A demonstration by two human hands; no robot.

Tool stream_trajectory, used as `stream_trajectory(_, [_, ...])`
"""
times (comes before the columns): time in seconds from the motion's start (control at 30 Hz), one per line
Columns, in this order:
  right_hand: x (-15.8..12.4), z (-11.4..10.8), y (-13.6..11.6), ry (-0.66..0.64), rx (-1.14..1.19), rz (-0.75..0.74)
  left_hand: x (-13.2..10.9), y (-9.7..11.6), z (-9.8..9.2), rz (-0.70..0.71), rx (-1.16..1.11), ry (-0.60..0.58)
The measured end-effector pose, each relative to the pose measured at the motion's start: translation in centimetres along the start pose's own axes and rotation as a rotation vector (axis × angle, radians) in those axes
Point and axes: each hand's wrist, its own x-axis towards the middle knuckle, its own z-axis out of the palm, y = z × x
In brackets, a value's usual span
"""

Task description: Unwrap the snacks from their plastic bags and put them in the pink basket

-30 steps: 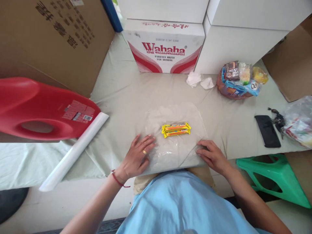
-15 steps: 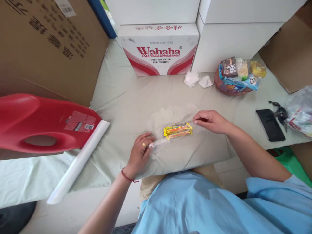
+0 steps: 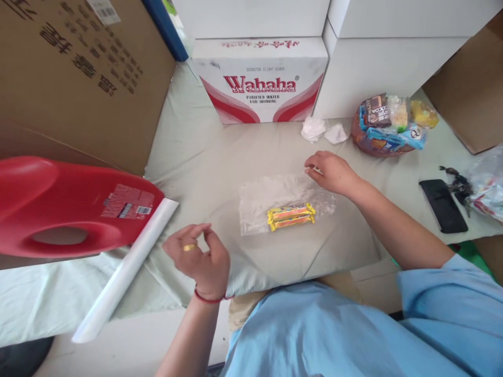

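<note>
Two yellow-wrapped bars [image 3: 291,217] lie side by side on a flat sheet of clear plastic film [image 3: 255,204] on the cloth-covered table. My left hand [image 3: 200,256], with a gold ring and a red wrist cord, is raised left of the film, fingers curled but apart, holding nothing. Above the film's upper right part is my right hand [image 3: 330,170], its fingers loosely bent and nothing visible between them. Neither hand touches the bars.
Left are a red jug [image 3: 90,193] and a white roll [image 3: 126,272]. Behind stand a Wahaha box [image 3: 263,89], crumpled tissues [image 3: 313,129] and a snack basket [image 3: 377,146]. A black phone [image 3: 443,206] lies right, beside a plastic bag [image 3: 489,183].
Both hands have let go of the film. My left hand has moved left toward the roll, and my right hand has moved up and slightly left. The film now lies flatter.
</note>
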Motion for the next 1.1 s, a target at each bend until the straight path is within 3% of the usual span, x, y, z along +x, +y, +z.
stream_trajectory(0.03, [0.8,0.3,-0.6,-0.028,0.023,-0.065,-0.1,1.3,-0.3,0.139,-0.049,-0.023])
stream_trajectory(0.1, [2.4,1.3,-1.9,-0.101,0.042,-0.154,-0.4,3.9,-0.2,0.384,-0.144,-0.234])
stream_trajectory(0.17, [3.8,2.6,-3.3,-0.151,0.006,-0.154,-0.9,6.0,1.0,0.493,-0.158,-0.441])
stream_trajectory(0.3, [5.7,4.1,-4.6,-0.257,0.014,-0.060,-1.8,7.3,4.4,0.499,-0.006,-0.749])
stream_trajectory(0.43, [6.1,3.2,-4.3,-0.338,0.126,-0.188,-2.4,6.9,5.9,0.489,0.073,-0.866])
stream_trajectory(0.6, [2.4,1.4,-5.0,-0.076,0.194,-0.447,-2.7,6.4,6.1,0.468,0.008,-0.862])
stream_trajectory(0.7, [-1.7,1.9,-5.6,-0.142,0.115,-0.511,-3.0,5.6,6.5,0.418,-0.128,-0.825])
stream_trajectory(0.83, [-5.8,4.5,-5.6,-0.151,-0.029,-0.462,-3.3,3.6,5.9,0.268,-0.359,-0.728])
stream_trajectory(0.9, [-6.8,5.7,-5.5,-0.123,-0.055,-0.450,-3.2,2.5,5.1,0.126,-0.466,-0.679])
stream_trajectory(0.97, [-7.2,6.3,-5.6,-0.101,-0.059,-0.470,-2.7,1.5,4.4,-0.122,-0.521,-0.599])
stream_trajectory(1.03, [-7.3,6.3,-5.9,-0.097,-0.066,-0.485,-1.9,0.8,4.2,-0.406,-0.508,-0.448])
stream_trajectory(1.1, [-7.1,6.1,-6.2,-0.113,-0.077,-0.476,-1.1,0.7,4.7,-0.583,-0.447,-0.308])
